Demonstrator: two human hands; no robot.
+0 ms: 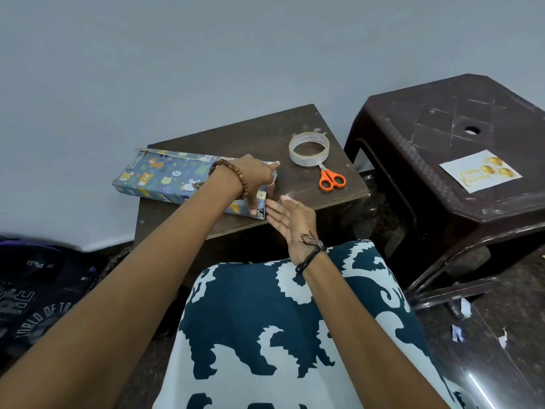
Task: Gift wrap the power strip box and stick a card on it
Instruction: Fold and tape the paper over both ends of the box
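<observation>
The power strip box, covered in blue paper with cartoon animals, lies across the small dark wooden table. My left hand presses down on its right end, fingers spread over the folded paper. My right hand is beside that end, palm open toward the box, with what looks like a small piece of clear tape at its fingertips. The white birthday card with gold balloons lies on the brown plastic stool to the right.
A roll of clear tape and orange-handled scissors lie on the table's right side. The brown stool stands close to the right. A dark bag sits at the left. Paper scraps lie on the floor.
</observation>
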